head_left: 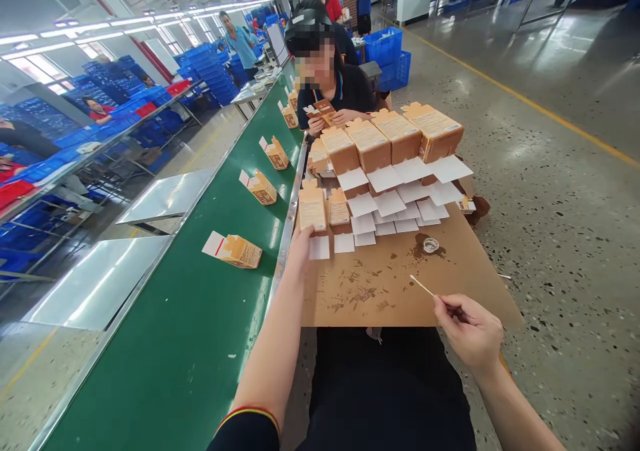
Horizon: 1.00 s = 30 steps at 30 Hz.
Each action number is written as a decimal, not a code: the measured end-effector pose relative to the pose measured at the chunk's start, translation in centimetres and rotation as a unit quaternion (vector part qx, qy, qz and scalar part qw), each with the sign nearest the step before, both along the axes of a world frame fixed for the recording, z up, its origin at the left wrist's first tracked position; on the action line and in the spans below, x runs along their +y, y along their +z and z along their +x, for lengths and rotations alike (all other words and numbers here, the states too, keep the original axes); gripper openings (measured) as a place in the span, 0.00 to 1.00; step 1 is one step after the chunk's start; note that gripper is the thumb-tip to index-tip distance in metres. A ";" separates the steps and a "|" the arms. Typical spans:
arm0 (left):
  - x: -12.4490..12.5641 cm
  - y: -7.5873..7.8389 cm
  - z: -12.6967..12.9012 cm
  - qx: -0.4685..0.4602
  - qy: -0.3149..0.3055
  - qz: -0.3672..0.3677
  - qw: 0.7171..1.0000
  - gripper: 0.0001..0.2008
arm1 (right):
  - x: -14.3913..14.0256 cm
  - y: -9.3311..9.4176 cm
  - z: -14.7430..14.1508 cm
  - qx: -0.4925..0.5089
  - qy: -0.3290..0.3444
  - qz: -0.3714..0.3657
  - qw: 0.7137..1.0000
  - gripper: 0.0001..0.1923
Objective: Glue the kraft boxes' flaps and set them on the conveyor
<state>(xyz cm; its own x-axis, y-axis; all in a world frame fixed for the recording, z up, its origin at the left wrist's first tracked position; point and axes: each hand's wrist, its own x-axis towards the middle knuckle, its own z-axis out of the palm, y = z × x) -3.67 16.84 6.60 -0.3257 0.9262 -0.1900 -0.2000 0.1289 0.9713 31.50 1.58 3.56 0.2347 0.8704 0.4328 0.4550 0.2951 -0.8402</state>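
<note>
My right hand (469, 327) pinches a cotton swab (421, 285) by one end, its tip pointing up and left over the brown board. At the stack's front left corner, my left hand (301, 243) grips a small orange-brown carton (313, 209) with its white flap hanging open towards me. The fingers behind that carton are hidden. Right beside it stands another carton (339, 212). Further right, several like cartons (367, 143) are piled in layers, white flaps facing me. A small round metal dish (430, 245) sits in a dark wet stain.
The brown board (345, 307) carries wet marks. To the left runs a green conveyor belt (165, 324) with a metal edge and several spaced cartons (243, 251). Across the stack, a person (335, 84) holds a flat brown carton. Blue crates (384, 47) stand behind.
</note>
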 end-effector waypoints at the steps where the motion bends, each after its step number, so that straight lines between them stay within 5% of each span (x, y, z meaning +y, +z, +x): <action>1: -2.1 -0.2 -0.4 -0.040 -0.009 -0.005 0.999 0.26 | -0.1 0.0 -0.2 0.002 0.006 -0.002 1.000 0.17; 5: -9.9 -1.3 -0.9 -0.125 -0.038 -0.028 0.991 0.37 | -0.7 0.0 -2.1 -0.004 0.062 -0.007 0.998 0.15; 8: -12.4 -1.9 -0.4 -0.090 -0.011 -0.040 0.995 0.39 | -0.4 -0.7 -4.9 -0.019 0.147 -0.020 0.989 0.14; 14: -11.9 -2.9 0.4 -0.028 -0.016 -0.053 0.998 0.38 | 1.5 -3.3 -9.6 -0.063 0.234 -0.048 0.969 0.13; 21: -12.0 -3.6 0.9 0.004 -0.008 -0.036 0.999 0.39 | 1.7 -4.6 -9.5 -0.110 0.287 -0.092 0.947 0.15; 30: -13.0 -3.1 2.6 0.034 0.002 -0.028 0.999 0.40 | 2.8 -3.7 -8.6 -0.082 0.198 -0.049 0.976 0.15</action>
<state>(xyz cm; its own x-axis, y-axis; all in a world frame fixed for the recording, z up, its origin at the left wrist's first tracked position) -1.05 3.84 3.53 -0.3424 0.9135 -0.2197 -0.1348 0.1837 0.9737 22.93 4.34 -0.14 -0.1937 0.9182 0.3456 0.4520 0.3962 -0.7992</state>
